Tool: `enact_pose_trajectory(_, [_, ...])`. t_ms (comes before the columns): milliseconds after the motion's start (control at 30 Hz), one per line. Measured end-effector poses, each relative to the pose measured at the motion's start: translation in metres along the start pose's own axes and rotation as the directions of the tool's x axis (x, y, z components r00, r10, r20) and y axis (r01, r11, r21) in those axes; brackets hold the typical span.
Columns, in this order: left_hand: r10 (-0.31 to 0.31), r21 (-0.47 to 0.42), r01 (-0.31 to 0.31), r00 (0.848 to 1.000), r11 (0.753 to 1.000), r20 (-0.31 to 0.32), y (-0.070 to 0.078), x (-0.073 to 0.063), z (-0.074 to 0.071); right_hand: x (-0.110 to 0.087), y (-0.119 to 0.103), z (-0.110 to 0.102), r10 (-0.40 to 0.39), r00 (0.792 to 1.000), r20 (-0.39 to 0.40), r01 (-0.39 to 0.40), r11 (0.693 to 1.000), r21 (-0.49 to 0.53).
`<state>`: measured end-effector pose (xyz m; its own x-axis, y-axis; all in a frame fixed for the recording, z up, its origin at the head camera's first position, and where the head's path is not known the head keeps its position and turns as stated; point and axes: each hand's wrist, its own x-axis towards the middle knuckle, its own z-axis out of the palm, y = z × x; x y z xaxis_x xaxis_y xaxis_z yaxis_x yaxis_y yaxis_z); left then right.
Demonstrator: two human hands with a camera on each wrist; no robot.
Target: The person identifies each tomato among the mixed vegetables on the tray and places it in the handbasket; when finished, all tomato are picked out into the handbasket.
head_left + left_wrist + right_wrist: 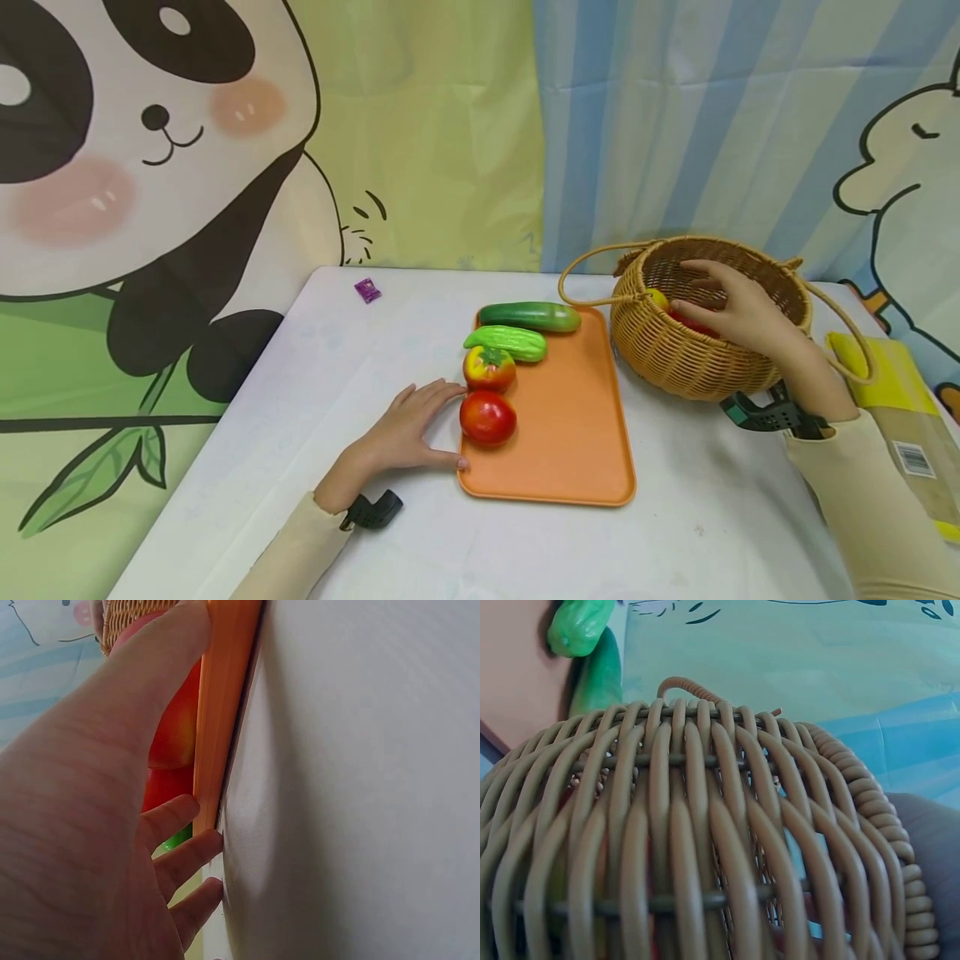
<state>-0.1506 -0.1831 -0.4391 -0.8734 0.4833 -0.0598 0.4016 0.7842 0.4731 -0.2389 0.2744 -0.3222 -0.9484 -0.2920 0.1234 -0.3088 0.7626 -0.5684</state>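
My left hand point(408, 429) rests at the left edge of an orange tray point(570, 417), thumb and fingers spread, fingertips at the rim. Beside it on the tray lie a shiny red fruit point(488, 418) and a red-yellow tomato point(489, 369) with a green top. Behind these are a light green, bumpy gourd point(510, 342) and a dark green cucumber point(529, 317). My right hand point(742, 312) reaches over the rim into a wicker basket point(675, 367), fingers apart. Its thumb is close to a red item point(693, 323), with a yellow one point(657, 299) alongside; the basket wall partly hides both.
A small purple wrapped candy point(367, 290) lies at the back left of the white table point(330, 358). The basket's looped handles point(855, 342) stick out at both sides. A yellow-and-brown package point(900, 417) lies at the right, and a printed curtain point(435, 125) hangs behind.
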Motion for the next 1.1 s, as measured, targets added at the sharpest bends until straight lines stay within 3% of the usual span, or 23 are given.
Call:
enact_pose_trajectory(500, [0.015, 0.006, -0.015, 1.000, 1.000, 0.000, -0.001, 0.000, -0.002, -0.006, -0.001, 0.005, -0.091, 0.987, -0.130, 0.097, 0.995, 0.037])
enact_pose_trajectory(867, [0.007, 0.008, -0.007, 1.000, 1.000, 0.006, -0.003, 0.001, 0.000, -0.015, -0.009, 0.008, -0.139, 0.977, -0.164, 0.148, 0.988, 0.049])
enact_pose_trajectory(1100, [0.003, -0.006, -0.003, 1.000, 1.000, 0.009, -0.002, 0.000, 0.000, -0.021, -0.013, 0.011, -0.150, 0.970, -0.191, 0.177, 0.975, 0.131])
